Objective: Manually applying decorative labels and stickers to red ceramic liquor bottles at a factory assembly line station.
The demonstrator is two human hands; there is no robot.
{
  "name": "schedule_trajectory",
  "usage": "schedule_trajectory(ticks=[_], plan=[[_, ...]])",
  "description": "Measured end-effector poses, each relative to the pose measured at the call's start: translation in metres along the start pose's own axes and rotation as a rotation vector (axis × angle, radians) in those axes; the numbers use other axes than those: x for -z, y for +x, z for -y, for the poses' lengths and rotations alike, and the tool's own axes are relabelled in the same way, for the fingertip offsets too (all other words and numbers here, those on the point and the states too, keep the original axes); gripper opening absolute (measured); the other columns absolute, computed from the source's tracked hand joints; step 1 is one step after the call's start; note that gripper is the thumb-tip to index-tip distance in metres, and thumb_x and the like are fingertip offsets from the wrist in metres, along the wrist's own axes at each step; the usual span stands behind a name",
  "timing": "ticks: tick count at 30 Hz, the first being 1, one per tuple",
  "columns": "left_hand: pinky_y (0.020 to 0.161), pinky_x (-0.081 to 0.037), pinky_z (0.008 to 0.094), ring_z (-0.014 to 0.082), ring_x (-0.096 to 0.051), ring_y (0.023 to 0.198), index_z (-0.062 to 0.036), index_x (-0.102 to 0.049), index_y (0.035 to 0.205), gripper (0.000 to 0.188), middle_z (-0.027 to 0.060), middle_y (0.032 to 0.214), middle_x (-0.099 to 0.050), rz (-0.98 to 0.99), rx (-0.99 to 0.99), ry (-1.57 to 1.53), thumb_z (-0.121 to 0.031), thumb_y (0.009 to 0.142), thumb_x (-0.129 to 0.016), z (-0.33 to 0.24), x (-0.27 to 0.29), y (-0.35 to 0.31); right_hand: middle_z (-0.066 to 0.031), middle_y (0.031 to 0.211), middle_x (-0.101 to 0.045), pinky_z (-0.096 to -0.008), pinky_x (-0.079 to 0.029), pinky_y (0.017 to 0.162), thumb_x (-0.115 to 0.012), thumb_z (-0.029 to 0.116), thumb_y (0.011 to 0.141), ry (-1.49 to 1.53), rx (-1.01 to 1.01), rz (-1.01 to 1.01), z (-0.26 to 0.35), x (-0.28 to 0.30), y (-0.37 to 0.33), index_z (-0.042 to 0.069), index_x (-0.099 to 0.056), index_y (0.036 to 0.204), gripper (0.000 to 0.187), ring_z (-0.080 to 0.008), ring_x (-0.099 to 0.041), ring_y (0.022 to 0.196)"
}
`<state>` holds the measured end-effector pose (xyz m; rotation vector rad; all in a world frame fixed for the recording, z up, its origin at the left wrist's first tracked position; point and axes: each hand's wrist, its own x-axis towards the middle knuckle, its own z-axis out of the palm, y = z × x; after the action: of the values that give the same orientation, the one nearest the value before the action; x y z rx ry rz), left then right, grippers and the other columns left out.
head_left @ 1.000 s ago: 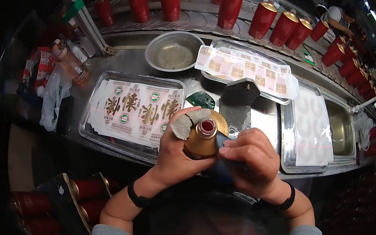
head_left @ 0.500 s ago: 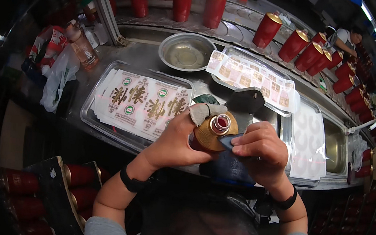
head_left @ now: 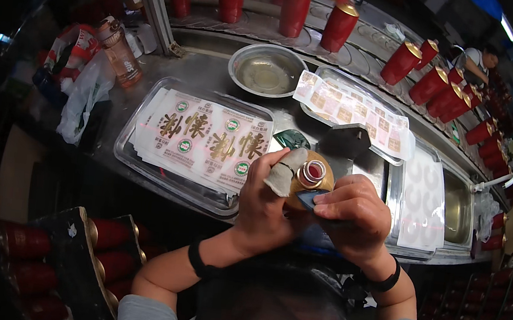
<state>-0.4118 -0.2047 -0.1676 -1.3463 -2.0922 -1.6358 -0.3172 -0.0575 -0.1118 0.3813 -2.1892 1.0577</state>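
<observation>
While the left hand (head_left: 264, 201) curls round it: bottle (head_left: 312, 174) held up between the two hands, open mouth turned upward.
Right hand (head_left: 356, 209): on the bottle's right side, thumb and fingers pinching a dark, flat tool (head_left: 310, 199), its pointed end right by the gold; contact, can't call it.
Cloth finger cover (head_left: 284, 174): worn on a left finger, at the bottle's left; soft-looking, so it should add grip and spare the finish.
Gold shoulder (head_left: 329, 171): sloping round the bottle's neck, stiff by the look of it, probably slick if wet; a poor place for fingertips alone.
Neck (head_left: 310, 181): glossy, narrow, likely the fragile spot; knocks here would worry me.
Best hold: a full palm round the body below that shoulder; weight looks moderate, though the contents can't be judged.
Printed sheets (head_left: 209, 136): left of the bottle, thin and floppy.
Metal bowl (head_left: 233, 73): beyond the bottle, leftward, on the worktop (head_left: 197, 66).
Red bottles (head_left: 399, 64): far beyond the bottle, gold-topped, standing spaced out.
</observation>
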Motion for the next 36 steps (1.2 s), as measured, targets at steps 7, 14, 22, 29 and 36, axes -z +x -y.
schedule_trajectory(ticks=[7,14,22,29,36], plan=[[0.092,-0.048,0.043,0.0351,-0.055,0.114,-0.0051,-0.052,0.128,0.071,0.017,0.126,-0.05,0.139,0.119,-0.302,-0.023,0.066,-0.083,0.009,0.02,0.008,-0.0083,0.085,-0.069,-0.0363,-0.05,0.075,-0.076,-0.007,0.066,0.044,-0.041,-0.042,0.004,-0.006,0.003,0.005,-0.067,0.085,0.024,-0.0265,-0.064,0.078],[0.091,-0.048,0.0426,0.0347,-0.056,0.107,-0.0057,-0.052,0.127,0.077,0.0157,0.121,-0.052,0.03,-0.02,0.074,-0.023,0.061,-0.086,0.001,0.016,0.007,-0.0085,0.086,-0.069,-0.0356,-0.049,0.075,-0.078,-0.002,0.067,-0.013,-0.013,-0.032,0.007,-0.006,-0.001,0.004,-0.067,0.086,0.023,-0.0257,-0.064,0.079],[0.099,-0.044,0.0448,0.0388,-0.051,0.118,-0.004,-0.051,0.128,0.072,0.0193,0.128,-0.049,-0.058,0.035,0.076,-0.021,0.067,-0.083,-0.003,-0.002,-0.008,-0.0082,0.086,-0.069,-0.0354,-0.049,0.075,-0.081,0.001,0.065,-0.011,-0.032,-0.036,0.015,-0.007,-0.003,0.004,-0.067,0.086,0.026,-0.0252,-0.064,0.08],[0.093,-0.046,0.0454,0.0368,-0.052,0.113,-0.0027,-0.049,0.128,0.074,0.0199,0.124,-0.048,-0.076,-0.032,0.103,-0.025,0.066,-0.084,-0.002,0.0,-0.009,-0.0077,0.086,-0.069,-0.0354,-0.05,0.075,-0.08,0.0,0.065,0.023,-0.043,-0.075,0.018,-0.013,-0.001,0.004,-0.066,0.087,0.026,-0.0254,-0.064,0.08],[0.095,-0.046,0.0459,0.0371,-0.054,0.11,-0.0034,-0.049,0.129,0.076,0.0184,0.122,-0.051,0.06,0.022,-0.116,-0.026,0.065,-0.084,0.01,0.012,0.002,-0.0077,0.087,-0.068,-0.0352,-0.05,0.074,-0.08,-0.001,0.066,0.005,-0.058,-0.065,0.015,-0.014,-0.005,0.004,-0.066,0.087,0.026,-0.0255,-0.064,0.081]])
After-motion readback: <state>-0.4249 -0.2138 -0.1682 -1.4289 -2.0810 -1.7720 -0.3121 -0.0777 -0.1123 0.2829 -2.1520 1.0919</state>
